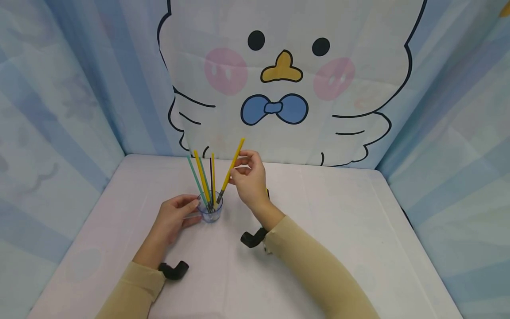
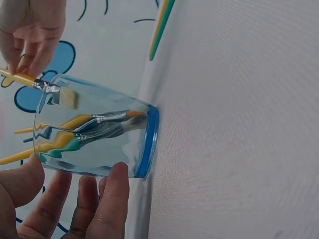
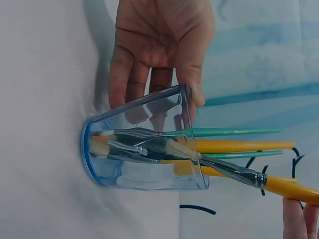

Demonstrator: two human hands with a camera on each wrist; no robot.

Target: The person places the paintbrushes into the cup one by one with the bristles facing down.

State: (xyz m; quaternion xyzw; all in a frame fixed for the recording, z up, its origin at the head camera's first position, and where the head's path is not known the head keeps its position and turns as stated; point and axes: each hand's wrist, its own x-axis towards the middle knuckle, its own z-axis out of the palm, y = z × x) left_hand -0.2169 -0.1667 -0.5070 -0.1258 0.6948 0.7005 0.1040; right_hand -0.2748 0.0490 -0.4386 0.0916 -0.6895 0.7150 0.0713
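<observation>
Head view: R hand (image 1: 250, 179) pinches yellow brush (image 1: 228, 178), tilted at clear cup (image 1: 211, 217) on table (image 1: 326, 221); L hand (image 1: 175, 217) grips cup's side. L-wrist view: bristles (image 2: 69, 98) just inside cup; brush prob. light, stiff, hold mid-handle. R-wrist view: cup prob. light, slick; steady by wall.
</observation>
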